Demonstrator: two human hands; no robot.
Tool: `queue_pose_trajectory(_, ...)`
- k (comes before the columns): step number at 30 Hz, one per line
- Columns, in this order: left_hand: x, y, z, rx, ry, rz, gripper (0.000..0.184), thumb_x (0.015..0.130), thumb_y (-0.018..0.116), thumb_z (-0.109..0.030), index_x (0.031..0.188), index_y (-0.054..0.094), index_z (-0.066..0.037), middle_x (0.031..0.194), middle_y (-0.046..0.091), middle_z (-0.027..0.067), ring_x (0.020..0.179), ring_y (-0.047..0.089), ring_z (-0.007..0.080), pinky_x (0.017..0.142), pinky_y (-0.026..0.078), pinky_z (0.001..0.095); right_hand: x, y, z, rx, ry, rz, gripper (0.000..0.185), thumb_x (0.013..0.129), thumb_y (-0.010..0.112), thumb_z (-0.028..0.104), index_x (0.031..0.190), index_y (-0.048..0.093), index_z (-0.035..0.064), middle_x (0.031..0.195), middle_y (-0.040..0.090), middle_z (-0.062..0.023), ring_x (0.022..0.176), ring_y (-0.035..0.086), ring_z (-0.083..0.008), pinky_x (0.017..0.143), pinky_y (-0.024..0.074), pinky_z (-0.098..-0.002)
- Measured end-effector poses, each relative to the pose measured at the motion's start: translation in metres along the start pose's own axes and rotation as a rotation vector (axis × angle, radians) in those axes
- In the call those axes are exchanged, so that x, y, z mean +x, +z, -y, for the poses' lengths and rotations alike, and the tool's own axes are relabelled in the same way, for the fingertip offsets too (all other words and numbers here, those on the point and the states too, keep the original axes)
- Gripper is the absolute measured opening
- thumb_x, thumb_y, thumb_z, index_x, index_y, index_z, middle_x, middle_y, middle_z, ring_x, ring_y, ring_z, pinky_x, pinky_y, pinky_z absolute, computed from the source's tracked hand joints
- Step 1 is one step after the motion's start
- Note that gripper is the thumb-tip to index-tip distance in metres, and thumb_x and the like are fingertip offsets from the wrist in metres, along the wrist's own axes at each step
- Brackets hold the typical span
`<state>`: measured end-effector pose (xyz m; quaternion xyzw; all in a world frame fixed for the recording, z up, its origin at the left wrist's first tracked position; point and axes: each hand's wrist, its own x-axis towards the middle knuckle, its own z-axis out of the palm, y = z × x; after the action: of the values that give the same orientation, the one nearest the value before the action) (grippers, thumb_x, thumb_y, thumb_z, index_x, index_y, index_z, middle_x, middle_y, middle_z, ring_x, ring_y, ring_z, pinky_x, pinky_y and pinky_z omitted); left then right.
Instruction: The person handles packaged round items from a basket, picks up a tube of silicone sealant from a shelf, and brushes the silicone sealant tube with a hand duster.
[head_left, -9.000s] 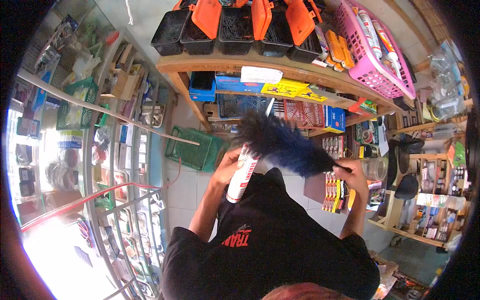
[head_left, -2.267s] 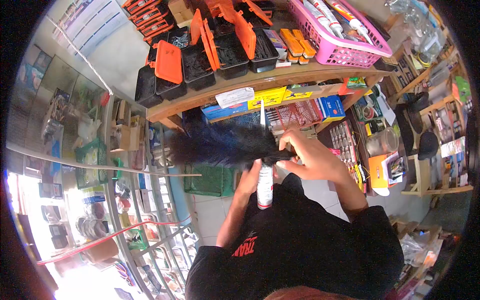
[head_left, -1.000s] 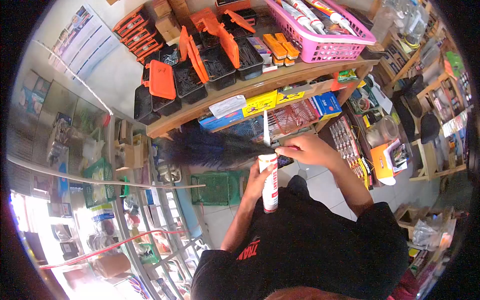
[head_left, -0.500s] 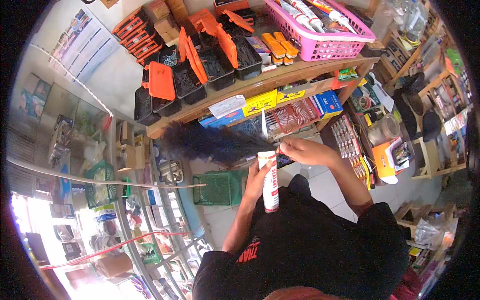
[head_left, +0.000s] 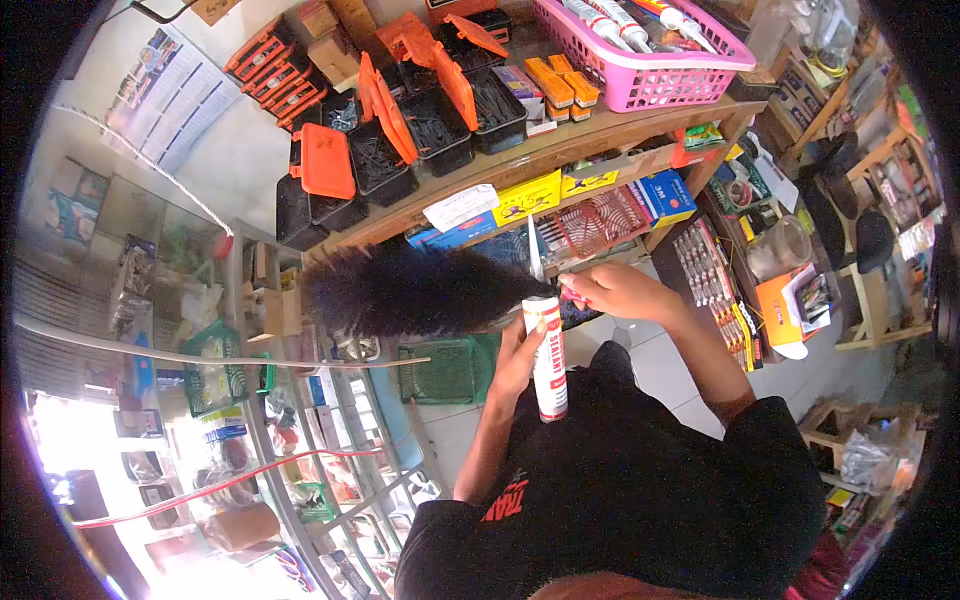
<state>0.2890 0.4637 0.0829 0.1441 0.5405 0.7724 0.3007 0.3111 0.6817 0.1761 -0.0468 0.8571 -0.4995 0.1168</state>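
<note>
White and red-lettered, a sealant tube (head_left: 551, 370) stands nozzle-up in the left hand (head_left: 515, 355), its fingers wrapped around the upper barrel. The right hand (head_left: 622, 290) pinches the narrow end of a dark feather duster (head_left: 415, 290), whose bushy head spreads left beside the tube's top. On the wooden shelf (head_left: 470, 178) beyond, black boxes (head_left: 380, 178) with orange lids sit left of a pink basket (head_left: 665, 88) of tubes.
</note>
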Motion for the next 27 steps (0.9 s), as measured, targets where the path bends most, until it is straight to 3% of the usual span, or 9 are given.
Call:
queue_pose_trajectory(4,-0.011,-0.010,-0.006,-0.188,-0.010,-0.030,0.039,0.098,0.049,-0.026,0.123,0.050,0.004,0.103,0.064,0.0130,0.086,0.064,0.0168,0.072,0.055,0.0328,-0.004,-0.017,-0.004,0.153,0.247,0.125,0.048,0.099,0.042,0.044,0.091,0.063,0.0008,0.068,0.058,-0.0039,0.055,0.051,-0.0112,0.054,0.0427,-0.0281)
queue_pose_trajectory(7,-0.014,-0.014,-0.002,-0.179,-0.055,-0.083,0.041,0.099,0.046,-0.027,0.124,0.049,0.005,0.103,0.064,0.0135,0.086,0.064,0.0169,0.072,0.055,0.0324,-0.011,-0.030,-0.004,0.055,0.255,0.175,0.054,0.099,0.037,0.048,0.093,0.064,0.0018,0.071,0.064,-0.0071,0.064,0.060,-0.0201,0.064,0.0477,-0.0337)
queue_pose_trajectory(8,-0.015,-0.010,-0.003,-0.129,-0.079,-0.075,0.048,0.098,0.045,-0.041,0.119,0.053,0.002,0.104,0.064,0.0139,0.088,0.064,0.0202,0.077,0.052,0.0344,-0.010,-0.029,-0.005,0.020,0.221,0.161,0.053,0.099,0.038,0.048,0.093,0.064,0.0018,0.071,0.064,-0.0071,0.064,0.060,-0.0200,0.064,0.0477,-0.0334)
queue_pose_trajectory(11,-0.009,-0.005,-0.005,-0.177,-0.066,0.013,0.042,0.100,0.043,-0.031,0.124,0.048,0.004,0.112,0.061,0.0159,0.093,0.064,0.0211,0.078,0.055,0.0350,-0.004,-0.020,-0.001,-0.050,0.119,0.093,0.050,0.099,0.041,0.045,0.093,0.065,0.0014,0.069,0.062,-0.0059,0.061,0.057,-0.0177,0.061,0.0462,-0.0316)
queue_pose_trajectory(16,-0.014,0.002,-0.030,-0.275,-0.052,0.051,0.048,0.098,0.046,-0.035,0.126,0.048,0.004,0.127,0.055,0.0212,0.097,0.063,0.0267,0.082,0.054,0.0408,-0.008,-0.018,0.000,-0.131,-0.077,-0.106,0.043,0.098,0.048,0.039,0.088,0.065,0.0005,0.065,0.059,-0.0057,0.056,0.055,-0.0151,0.055,0.0440,-0.0310)
queue_pose_trajectory(19,-0.017,-0.026,-0.006,-0.403,-0.085,0.100,0.054,0.095,0.048,-0.045,0.129,0.049,-0.003,0.130,0.054,0.0177,0.111,0.058,0.0310,0.092,0.049,0.0463,-0.016,-0.028,-0.004,-0.062,0.100,-0.029,0.042,0.097,0.049,0.037,0.087,0.066,0.0003,0.065,0.059,-0.0067,0.057,0.057,-0.0153,0.053,0.0439,-0.0315)
queue_pose_trajectory(20,-0.018,-0.024,-0.001,-0.415,-0.075,0.024,0.052,0.098,0.041,-0.041,0.127,0.048,0.002,0.121,0.059,0.0204,0.094,0.064,0.0256,0.083,0.053,0.0403,-0.017,-0.029,-0.003,-0.054,0.091,-0.036,0.042,0.097,0.049,0.037,0.087,0.066,0.0002,0.065,0.059,-0.0065,0.056,0.056,-0.0148,0.053,0.0436,-0.0310)
queue_pose_trajectory(25,-0.011,-0.010,0.005,-0.489,-0.207,-0.064,0.048,0.100,0.033,-0.039,0.124,0.051,-0.001,0.114,0.062,0.0159,0.092,0.064,0.0231,0.081,0.054,0.0390,-0.011,-0.024,0.022,-0.151,0.072,0.005,0.042,0.098,0.047,0.039,0.095,0.065,0.0015,0.067,0.059,-0.0040,0.055,0.054,-0.0135,0.052,0.0450,-0.0298)
queue_pose_trajectory(27,-0.009,-0.017,0.012,-0.457,-0.227,-0.035,0.046,0.101,0.032,-0.037,0.124,0.050,-0.002,0.111,0.063,0.0144,0.092,0.064,0.0230,0.081,0.053,0.0385,-0.006,-0.016,0.009,-0.021,0.046,0.026,0.042,0.098,0.048,0.040,0.095,0.065,0.0012,0.069,0.060,-0.0033,0.054,0.053,-0.0129,0.052,0.0442,-0.0291)
